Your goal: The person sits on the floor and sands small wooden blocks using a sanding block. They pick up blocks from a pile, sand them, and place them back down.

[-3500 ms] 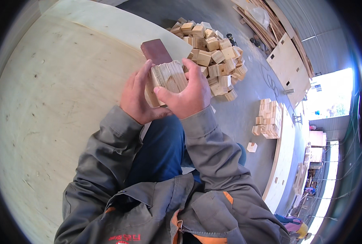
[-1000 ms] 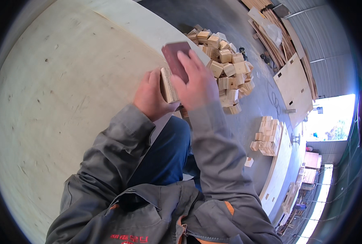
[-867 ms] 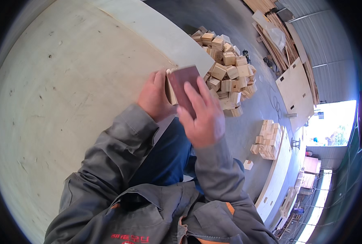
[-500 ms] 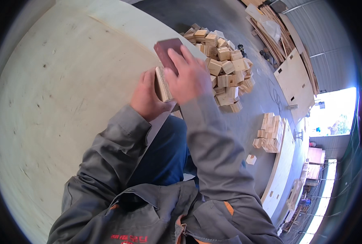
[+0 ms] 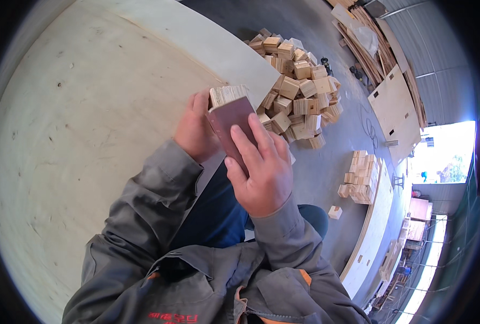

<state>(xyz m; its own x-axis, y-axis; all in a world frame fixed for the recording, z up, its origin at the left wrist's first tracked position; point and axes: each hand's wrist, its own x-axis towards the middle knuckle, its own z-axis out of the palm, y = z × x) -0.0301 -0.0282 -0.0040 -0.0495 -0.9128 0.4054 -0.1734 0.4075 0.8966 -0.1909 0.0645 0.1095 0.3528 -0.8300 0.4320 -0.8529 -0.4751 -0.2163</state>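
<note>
My left hand (image 5: 193, 132) is closed around a plywood block (image 5: 229, 94) at the near corner of a large pale board. Layered edges show along the block's top end; the rest is hidden behind my other hand's tool. A flat, reddish-brown sanding block (image 5: 230, 125) lies tilted against the plywood block's side. My right hand (image 5: 264, 175) grips it, fingers stretched along its broad face, with the thumb at its lower edge.
The pale wooden board (image 5: 105, 146) fills the left side as a work surface. A loose heap of plywood blocks (image 5: 304, 89) lies on the floor beyond its edge. Further right stand a neat stack of blocks (image 5: 361, 175), a single block (image 5: 335, 212) and a leaning panel (image 5: 395, 113).
My right hand has pulled back toward me with the sanding block, which now covers the plywood block's side. The plywood block has turned so its layered end shows.
</note>
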